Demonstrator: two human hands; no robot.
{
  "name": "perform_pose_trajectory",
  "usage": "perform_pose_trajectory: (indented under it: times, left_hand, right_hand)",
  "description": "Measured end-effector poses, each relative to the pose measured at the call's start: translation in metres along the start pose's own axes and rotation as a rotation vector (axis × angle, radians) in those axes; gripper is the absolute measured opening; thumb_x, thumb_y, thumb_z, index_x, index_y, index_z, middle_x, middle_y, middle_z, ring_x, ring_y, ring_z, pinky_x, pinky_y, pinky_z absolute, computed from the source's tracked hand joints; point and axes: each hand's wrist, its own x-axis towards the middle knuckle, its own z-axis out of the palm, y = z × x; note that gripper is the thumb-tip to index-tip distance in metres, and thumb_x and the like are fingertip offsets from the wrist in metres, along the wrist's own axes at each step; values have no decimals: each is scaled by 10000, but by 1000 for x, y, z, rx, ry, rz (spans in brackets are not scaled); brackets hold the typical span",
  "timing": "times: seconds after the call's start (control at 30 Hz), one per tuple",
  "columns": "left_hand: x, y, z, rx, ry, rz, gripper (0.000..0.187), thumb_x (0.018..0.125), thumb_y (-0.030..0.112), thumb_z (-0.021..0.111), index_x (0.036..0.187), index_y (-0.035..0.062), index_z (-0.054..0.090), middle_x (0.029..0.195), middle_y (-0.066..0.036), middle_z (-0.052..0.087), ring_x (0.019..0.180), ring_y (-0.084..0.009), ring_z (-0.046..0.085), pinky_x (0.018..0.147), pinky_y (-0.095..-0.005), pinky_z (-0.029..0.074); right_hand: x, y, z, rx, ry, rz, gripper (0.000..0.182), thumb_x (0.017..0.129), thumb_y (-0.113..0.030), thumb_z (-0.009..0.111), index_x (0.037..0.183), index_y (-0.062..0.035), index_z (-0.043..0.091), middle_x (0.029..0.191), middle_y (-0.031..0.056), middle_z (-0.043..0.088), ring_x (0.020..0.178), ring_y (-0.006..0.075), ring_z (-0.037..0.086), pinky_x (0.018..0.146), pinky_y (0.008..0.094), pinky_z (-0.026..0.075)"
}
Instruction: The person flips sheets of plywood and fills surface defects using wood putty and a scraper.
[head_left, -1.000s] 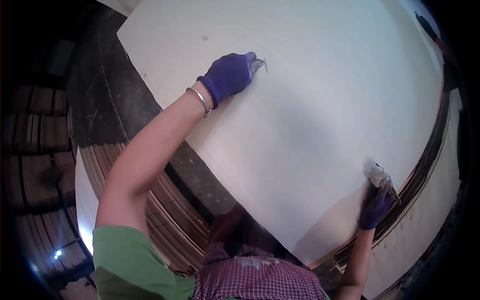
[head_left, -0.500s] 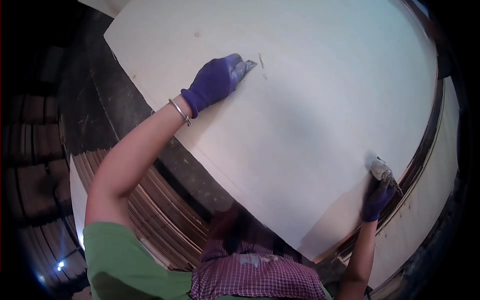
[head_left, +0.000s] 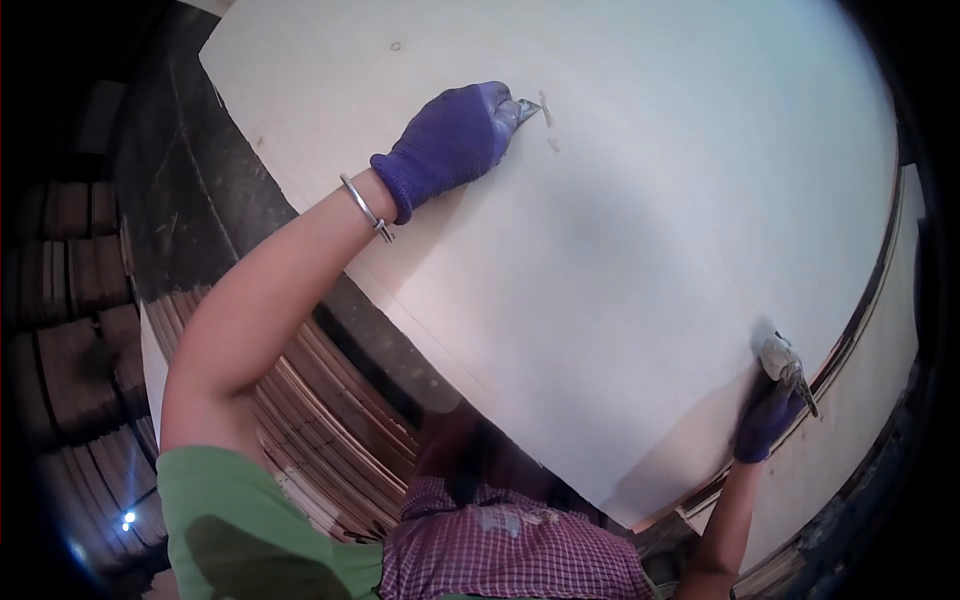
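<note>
My left hand, in a purple glove with grey-smeared fingers, is closed on a small metal putty knife. The blade tip is right beside a narrow slit-like mark in a large pale wood sheet. Near the sheet's right edge, my right hand wears a similar glove, its fingers bent around a thin dark flat tool. A whitish, putty-like smear covers the fingertip end of that hand. I cannot tell the exact kind of this second tool.
Stacked thin wood sheets stand below my left arm, with more stacks at far left. Another pale board runs along the right side. Dark floor shows left of the sheet. A checked cloth covers my front.
The view has shifted a little. My left hand and the marked spot both appear farther up and right, the blade tip closer to the slit. My right hand appears slightly lower and farther right.
</note>
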Motion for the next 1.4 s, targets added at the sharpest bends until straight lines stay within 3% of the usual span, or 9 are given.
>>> perform_pose_trajectory:
  times: [0.3,0.4,0.47,0.53,0.6,0.73,1.07,1.3,1.4]
  left_hand:
    - [13,17,-2,560,-11,183,179,935,223,523,936,56,585,670,-176,593,550,-354,573,555,-391,468]
    - [8,23,15,330,154,161,185,945,227,511,917,61,588,648,-169,596,546,-345,574,543,-391,460]
    - [2,29,22,50,141,-92,211,959,240,497,935,61,607,640,-167,595,550,-314,592,540,-381,459]
    - [-15,34,37,214,262,-14,278,984,293,480,1013,63,634,606,-64,548,528,-154,546,553,-320,453]
    - [-28,49,26,-173,53,-229,314,971,322,496,974,35,624,625,-33,539,544,-115,515,556,-297,445]
    - [-26,23,15,-494,177,-329,341,959,325,499,912,3,601,643,-33,542,562,-108,518,556,-288,440]
    - [-9,18,18,245,233,-56,291,961,326,497,887,60,590,609,-147,587,570,-316,593,558,-419,463]
    - [-29,21,19,342,134,22,245,953,297,507,896,75,594,620,-149,609,583,-353,610,546,-431,487]
    - [-30,19,28,307,304,-74,229,942,279,520,909,65,593,614,-160,608,591,-354,618,543,-422,496]
  right_hand:
    - [-3,-8,11,81,-74,105,479,1006,-322,434,1214,97,540,1184,156,607,1095,223,568,984,371,426]
    - [-4,-9,14,155,-90,78,452,1011,-294,430,1206,97,544,1173,154,612,1077,226,578,975,374,434]
    - [-4,-14,16,158,-99,74,437,1012,-282,431,1198,95,548,1168,152,615,1069,226,581,970,373,436]
    - [-2,-16,17,171,-117,64,422,1012,-270,433,1190,93,552,1162,149,618,1062,225,584,965,372,438]
    - [0,-12,12,28,-129,26,392,1015,-245,431,1172,88,566,1154,145,624,1056,221,586,961,360,436]
    - [-2,0,3,-61,-101,47,372,1016,-230,431,1156,81,581,1155,145,625,1054,208,585,952,346,436]
    - [4,-1,5,-178,-24,24,376,1010,-239,444,1138,78,601,1127,120,640,1024,180,584,921,341,441]
    - [2,-17,11,-268,-18,-1,362,1005,-221,449,1120,78,619,1064,105,664,958,157,584,874,322,443]
    - [6,0,1,-239,-41,-33,360,1003,-218,458,1122,83,615,1071,102,661,963,155,580,879,317,441]
